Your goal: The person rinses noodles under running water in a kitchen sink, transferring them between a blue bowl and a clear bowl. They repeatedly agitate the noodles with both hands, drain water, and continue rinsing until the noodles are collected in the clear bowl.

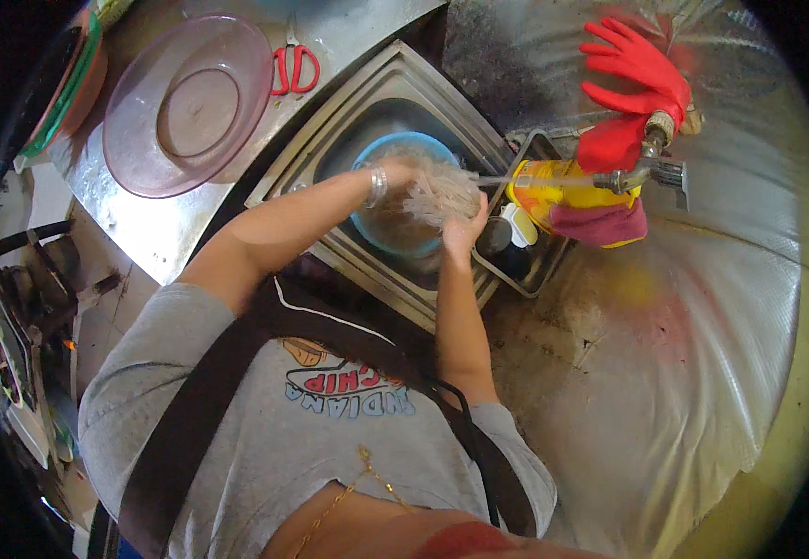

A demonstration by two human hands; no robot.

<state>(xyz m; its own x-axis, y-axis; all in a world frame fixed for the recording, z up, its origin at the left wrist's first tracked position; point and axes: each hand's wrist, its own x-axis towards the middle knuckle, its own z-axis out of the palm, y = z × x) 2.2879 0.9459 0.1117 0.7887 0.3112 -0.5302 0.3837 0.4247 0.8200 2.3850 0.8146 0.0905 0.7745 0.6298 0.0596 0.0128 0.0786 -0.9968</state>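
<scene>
A bundle of pale, translucent strands point(439, 195), like glass noodles, is held between my two hands over a blue plastic basin point(399, 246). My left hand point(397, 171), with silvery bangles at the wrist, grips it from the left, its fingers partly hidden. From below and to the right, my right hand point(466, 227) cups the same bundle. The basin stands in a stainless steel sink point(338, 143) and holds cloudy water. A metal tap point(618, 182) on the right sends a stream of water point(516, 180) onto the strands.
Right of the sink lie a tray point(534, 283) with a yellow-and-white sponge point(518, 225), a yellow packet point(541, 185), a maroon cloth point(604, 222) and a red rubber glove point(632, 77) over the tap pipe. Left, a pinkish plastic basin point(198, 115) and red-handled scissors point(296, 68) rest on a metal counter point(146, 237).
</scene>
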